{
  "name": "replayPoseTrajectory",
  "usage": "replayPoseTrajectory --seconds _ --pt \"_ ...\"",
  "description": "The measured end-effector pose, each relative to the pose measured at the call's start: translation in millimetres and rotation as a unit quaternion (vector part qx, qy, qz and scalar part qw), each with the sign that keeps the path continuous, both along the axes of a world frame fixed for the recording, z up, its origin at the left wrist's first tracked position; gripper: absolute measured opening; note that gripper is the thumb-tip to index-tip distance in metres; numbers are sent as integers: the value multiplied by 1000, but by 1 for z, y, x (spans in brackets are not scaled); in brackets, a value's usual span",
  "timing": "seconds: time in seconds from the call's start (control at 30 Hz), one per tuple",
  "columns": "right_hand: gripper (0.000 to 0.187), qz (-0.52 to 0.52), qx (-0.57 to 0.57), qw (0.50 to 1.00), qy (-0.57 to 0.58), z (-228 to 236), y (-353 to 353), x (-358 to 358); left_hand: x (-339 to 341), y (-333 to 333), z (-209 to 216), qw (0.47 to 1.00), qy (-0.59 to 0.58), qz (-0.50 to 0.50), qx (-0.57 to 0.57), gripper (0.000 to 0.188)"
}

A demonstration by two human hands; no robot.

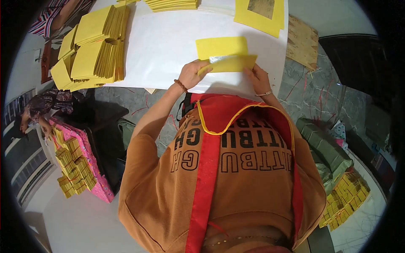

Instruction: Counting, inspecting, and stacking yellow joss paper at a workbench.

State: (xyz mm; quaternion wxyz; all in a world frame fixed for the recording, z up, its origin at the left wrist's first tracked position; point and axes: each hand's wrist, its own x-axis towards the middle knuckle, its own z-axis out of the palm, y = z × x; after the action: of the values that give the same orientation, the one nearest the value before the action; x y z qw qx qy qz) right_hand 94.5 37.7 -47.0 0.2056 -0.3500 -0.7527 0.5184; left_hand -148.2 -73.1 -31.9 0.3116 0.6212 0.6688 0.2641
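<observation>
A yellow paper sheet (225,45) lies at the near edge of the white table, with its near flap lifted and bent over toward the far side. Part of a shiny silver patch shows between the flap and the sheet. My left hand (195,74) is closed on the flap's left end, fingers partly hidden by the paper. At the flap's right end my right hand (258,79) grips the edge, its thumb on the near side. A beaded bracelet (180,85) circles my left wrist, and a light bangle (264,93) my right.
Stacks of folded yellow paper (90,59) stand at the table's left, and another stack (171,4) at its far edge. Flat yellow sheets (263,17) lie far right. Bundles of yellow paper (346,198) sit low right. A person (52,99) is beside a pink-covered surface (99,181) at left.
</observation>
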Motion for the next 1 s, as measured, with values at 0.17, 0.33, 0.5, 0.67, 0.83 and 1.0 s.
replayPoseTrajectory --seconds 0.17,0.33,0.5,0.67,0.83,1.0 --pt "32 -98 -15 975 -199 4 8 -22 2 11 -4 971 -135 166 -108 26" --pt "35 -180 -4 981 -71 2 6 -30 3 24 -4 976 -49 199 -71 28" --pt "38 -174 -12 983 -63 2 9 -32 5 27 -2 971 -29 220 -94 27" --pt "38 -153 32 971 -180 0 16 -37 5 27 -8 963 -60 250 -79 29" --pt "39 -140 26 964 -224 7 17 -42 2 26 -9 960 -51 265 -72 37" --pt "39 -155 27 962 -222 4 10 -41 18 27 25 935 246 209 149 50"
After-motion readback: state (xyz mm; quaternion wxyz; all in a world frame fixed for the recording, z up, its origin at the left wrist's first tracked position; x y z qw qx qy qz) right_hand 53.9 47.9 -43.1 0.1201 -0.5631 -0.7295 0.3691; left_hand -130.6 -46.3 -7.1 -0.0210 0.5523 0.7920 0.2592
